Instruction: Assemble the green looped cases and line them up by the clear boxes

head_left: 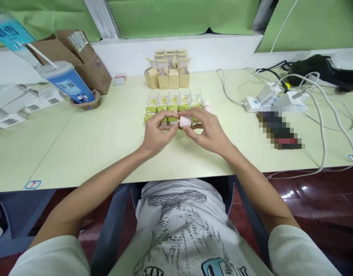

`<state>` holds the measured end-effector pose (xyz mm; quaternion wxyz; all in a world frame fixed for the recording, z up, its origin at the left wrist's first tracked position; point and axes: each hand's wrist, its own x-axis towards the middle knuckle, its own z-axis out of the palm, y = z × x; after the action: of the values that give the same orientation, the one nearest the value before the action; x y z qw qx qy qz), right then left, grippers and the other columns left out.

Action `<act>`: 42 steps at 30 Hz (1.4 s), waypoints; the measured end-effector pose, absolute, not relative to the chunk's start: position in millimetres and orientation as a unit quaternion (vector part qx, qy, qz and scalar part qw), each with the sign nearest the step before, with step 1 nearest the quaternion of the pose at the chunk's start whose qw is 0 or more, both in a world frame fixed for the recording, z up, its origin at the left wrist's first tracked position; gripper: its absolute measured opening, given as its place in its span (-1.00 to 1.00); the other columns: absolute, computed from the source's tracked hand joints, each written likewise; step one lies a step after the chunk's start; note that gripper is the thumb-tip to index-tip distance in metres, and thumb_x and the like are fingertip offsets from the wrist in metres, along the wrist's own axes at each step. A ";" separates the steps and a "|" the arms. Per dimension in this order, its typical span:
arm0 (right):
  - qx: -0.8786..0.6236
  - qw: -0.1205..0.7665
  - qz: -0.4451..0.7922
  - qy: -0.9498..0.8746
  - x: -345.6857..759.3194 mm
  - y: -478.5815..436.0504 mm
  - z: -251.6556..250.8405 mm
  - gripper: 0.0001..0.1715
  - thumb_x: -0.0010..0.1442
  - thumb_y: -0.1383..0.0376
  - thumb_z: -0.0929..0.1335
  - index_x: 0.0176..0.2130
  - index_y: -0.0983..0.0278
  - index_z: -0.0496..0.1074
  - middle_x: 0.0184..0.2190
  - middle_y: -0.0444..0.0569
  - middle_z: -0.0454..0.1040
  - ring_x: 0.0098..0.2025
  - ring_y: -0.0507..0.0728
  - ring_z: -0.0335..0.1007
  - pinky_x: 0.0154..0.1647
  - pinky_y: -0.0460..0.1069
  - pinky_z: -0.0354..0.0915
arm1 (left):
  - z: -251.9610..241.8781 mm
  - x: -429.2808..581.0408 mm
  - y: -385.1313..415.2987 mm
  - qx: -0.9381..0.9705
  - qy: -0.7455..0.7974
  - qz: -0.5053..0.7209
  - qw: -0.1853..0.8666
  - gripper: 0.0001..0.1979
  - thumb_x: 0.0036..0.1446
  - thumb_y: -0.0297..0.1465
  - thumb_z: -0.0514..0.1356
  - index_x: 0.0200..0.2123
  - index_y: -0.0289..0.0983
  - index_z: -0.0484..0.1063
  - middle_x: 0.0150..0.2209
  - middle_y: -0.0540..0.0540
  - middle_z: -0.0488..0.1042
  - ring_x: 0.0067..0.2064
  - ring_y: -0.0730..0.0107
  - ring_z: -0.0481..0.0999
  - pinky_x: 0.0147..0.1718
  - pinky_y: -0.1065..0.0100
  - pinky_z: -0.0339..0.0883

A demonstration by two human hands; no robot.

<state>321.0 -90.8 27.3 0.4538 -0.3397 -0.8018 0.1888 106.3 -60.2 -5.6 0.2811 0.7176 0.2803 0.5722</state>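
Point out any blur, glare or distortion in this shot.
Head view: even, soft light, faint shadows under the left hand and right hand pinching the small pink item; a pixelated patch masks something on the table; glare spots on the red floor; wide-angle bending stretches the bottle at the corner.

The pale table [107,142] carries tan cartons [168,76], clear green-based cases [174,100], a cardboard box [87,61] and a power strip [252,103].
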 end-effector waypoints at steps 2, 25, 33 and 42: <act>-0.330 0.465 0.162 -0.805 319.2 -91.2 27.1 -0.59 0.49 0.03 0.45 0.21 0.13 0.62 0.11 0.10 0.67 0.16 0.30 0.63 -0.01 0.18 0.72 | -4.9 107.2 -62.0 0.721 0.276 0.584 0.252 -0.84 0.28 -0.34 0.41 -0.07 -0.17 0.65 -0.05 -0.11 0.68 0.02 0.30 0.73 -0.23 0.43 0.67; -0.291 0.504 0.062 -0.811 318.7 -96.9 32.1 -0.66 0.42 0.25 0.50 0.16 0.20 0.64 0.05 0.07 0.73 0.09 0.25 0.71 -0.21 0.02 0.73 | 12.6 117.8 -75.5 0.726 0.233 0.643 0.074 -0.83 0.24 -0.53 0.39 -0.14 -0.18 0.70 -0.14 -0.02 0.77 -0.08 0.37 0.80 -0.29 0.44 0.73; -0.287 0.486 0.065 -0.823 321.7 -94.7 32.2 -0.66 0.45 0.26 0.46 0.17 0.21 0.64 0.10 0.10 0.70 0.11 0.25 0.68 -0.12 0.07 0.73 | 8.9 114.6 -66.4 0.739 0.207 0.639 0.047 -0.89 0.30 -0.49 0.40 -0.23 -0.16 0.72 -0.17 0.00 0.77 -0.09 0.34 0.82 -0.09 0.28 0.78; -0.331 0.504 0.094 -0.792 317.2 -96.8 30.8 -0.65 0.43 0.13 0.49 0.13 0.18 0.69 0.09 0.10 0.70 0.09 0.28 0.70 -0.20 0.07 0.75 | 9.8 113.2 -67.8 0.740 0.238 0.628 0.030 -0.91 0.35 -0.41 0.39 -0.21 -0.13 0.74 -0.15 -0.02 0.78 -0.09 0.32 0.82 -0.09 0.26 0.76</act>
<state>317.2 -96.8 30.8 0.5039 -0.3311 -0.7922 0.0937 113.2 -67.8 9.8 0.0296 0.7405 0.2384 0.6277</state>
